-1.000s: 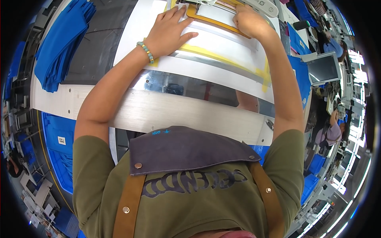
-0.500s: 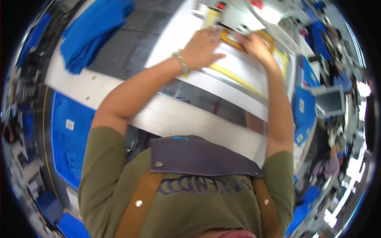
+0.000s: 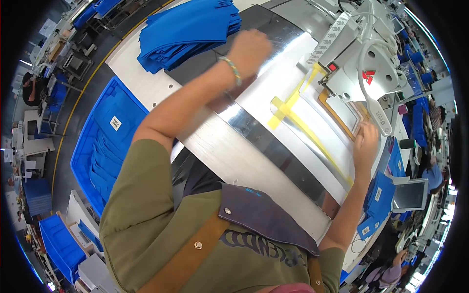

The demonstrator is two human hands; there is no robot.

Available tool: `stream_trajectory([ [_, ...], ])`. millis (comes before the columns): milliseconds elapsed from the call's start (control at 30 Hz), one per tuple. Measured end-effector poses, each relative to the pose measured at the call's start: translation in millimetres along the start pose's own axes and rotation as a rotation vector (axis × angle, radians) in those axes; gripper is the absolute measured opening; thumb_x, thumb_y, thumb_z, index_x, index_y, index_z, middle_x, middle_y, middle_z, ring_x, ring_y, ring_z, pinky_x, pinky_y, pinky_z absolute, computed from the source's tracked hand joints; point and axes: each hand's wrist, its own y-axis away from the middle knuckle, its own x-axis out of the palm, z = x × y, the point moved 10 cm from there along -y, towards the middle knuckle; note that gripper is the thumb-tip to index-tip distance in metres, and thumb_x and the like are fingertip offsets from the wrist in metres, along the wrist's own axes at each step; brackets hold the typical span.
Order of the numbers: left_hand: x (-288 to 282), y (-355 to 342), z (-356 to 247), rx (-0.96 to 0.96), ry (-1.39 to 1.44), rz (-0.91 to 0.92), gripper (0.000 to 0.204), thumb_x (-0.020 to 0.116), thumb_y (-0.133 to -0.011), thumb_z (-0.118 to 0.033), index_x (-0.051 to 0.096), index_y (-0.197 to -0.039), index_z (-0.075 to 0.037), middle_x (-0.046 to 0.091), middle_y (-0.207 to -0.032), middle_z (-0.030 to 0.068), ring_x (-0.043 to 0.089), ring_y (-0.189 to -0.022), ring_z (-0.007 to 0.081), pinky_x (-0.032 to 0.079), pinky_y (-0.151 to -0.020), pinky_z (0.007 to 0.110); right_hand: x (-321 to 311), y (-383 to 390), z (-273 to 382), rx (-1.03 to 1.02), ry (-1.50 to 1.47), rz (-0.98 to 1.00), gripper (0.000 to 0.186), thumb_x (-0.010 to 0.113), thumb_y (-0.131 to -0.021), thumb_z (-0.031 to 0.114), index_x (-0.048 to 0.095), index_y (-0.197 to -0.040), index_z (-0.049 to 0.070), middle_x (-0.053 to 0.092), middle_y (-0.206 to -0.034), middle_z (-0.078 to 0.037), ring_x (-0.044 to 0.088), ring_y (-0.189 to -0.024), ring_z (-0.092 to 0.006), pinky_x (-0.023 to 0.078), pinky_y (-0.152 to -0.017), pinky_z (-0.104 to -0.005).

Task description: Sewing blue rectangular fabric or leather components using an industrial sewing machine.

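Note:
My left hand (image 3: 251, 51), smeared by motion, is raised just right of a stack of blue fabric pieces (image 3: 185, 34); its fingers are hard to make out. Below it lies a dark, shiny plate (image 3: 273, 24). My right hand (image 3: 366, 141) is closed at the near right corner of a brown-edged frame (image 3: 337, 115), its fingertips against the edge. That frame sits under the head of a white sewing machine (image 3: 376, 53). Yellow tape strips (image 3: 310, 129) run across the white sheet (image 3: 322, 151) around it.
A blue bin (image 3: 80, 161) of blue fabric pieces stands left of the table. Labelled blue pieces (image 3: 378, 198) and a small grey screen (image 3: 410, 195) are at the right. The machine's white bar (image 3: 378, 117) hangs close to my right hand.
My left hand has left the frame area and moved left to the blue stack. My right hand has come nearer, along the frame's edge. My view has turned, showing more of the machine.

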Motion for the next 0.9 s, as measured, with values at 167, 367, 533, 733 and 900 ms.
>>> stream_trajectory([
  [167, -4, 56, 127, -0.145, -0.108, -0.023, 0.016, 0.073, -0.081, -0.008, 0.074, -0.097, -0.007, 0.067, -0.105, 0.0102, 0.064, -0.103, 0.0306, 0.057, -0.084, 0.041, 2, 13, -5, 0.052, -0.086, -0.064, 0.020, 0.055, -0.098, -0.001, 0.070, -0.112, 0.000, 0.068, -0.125, -0.016, 0.062, -0.122, -0.0348, 0.047, -0.106, -0.0419],
  [367, 3, 94, 150, 0.032, 0.025, -0.169, 0.022, 0.078, -0.086, -0.011, 0.076, -0.107, -0.006, 0.069, -0.109, 0.0052, 0.064, -0.102, 0.0269, 0.057, -0.086, 0.040, -1, 14, -6, 0.072, -0.144, -0.054, 0.021, 0.056, -0.099, 0.000, 0.072, -0.113, 0.001, 0.068, -0.131, -0.015, 0.063, -0.126, -0.0323, 0.049, -0.106, -0.0400],
  [533, 20, 90, 240, -0.707, 0.648, -0.210, 0.014, 0.078, -0.093, -0.022, 0.083, -0.100, -0.010, 0.077, -0.098, 0.0056, 0.073, -0.088, 0.0208, 0.057, -0.077, 0.032, -6, 15, -5, 0.078, -0.153, -0.068, 0.019, 0.057, -0.099, 0.000, 0.074, -0.108, 0.000, 0.068, -0.132, -0.014, 0.063, -0.126, -0.0317, 0.049, -0.104, -0.0401],
  [733, -62, 48, 200, -0.465, 0.496, -0.463, 0.031, 0.069, -0.099, -0.021, 0.072, -0.118, 0.003, 0.072, -0.110, 0.0170, 0.067, -0.095, 0.0239, 0.051, -0.087, 0.036, -1, 17, -7, 0.132, -0.234, -0.060, 0.019, 0.058, -0.100, 0.001, 0.074, -0.109, 0.000, 0.070, -0.129, -0.014, 0.064, -0.126, -0.0307, 0.046, -0.110, -0.0397],
  [900, -57, 32, 32, 0.108, 0.420, -0.401, 0.017, 0.078, -0.091, -0.012, 0.082, -0.107, -0.013, 0.079, -0.117, 0.0052, 0.074, -0.102, 0.0250, 0.060, -0.087, 0.034, -10, 9, 28, -0.046, -0.246, -0.157, 0.023, 0.060, -0.091, -0.008, 0.074, -0.108, -0.001, 0.075, -0.117, -0.013, 0.068, -0.114, -0.0303, 0.052, -0.101, -0.0380],
])
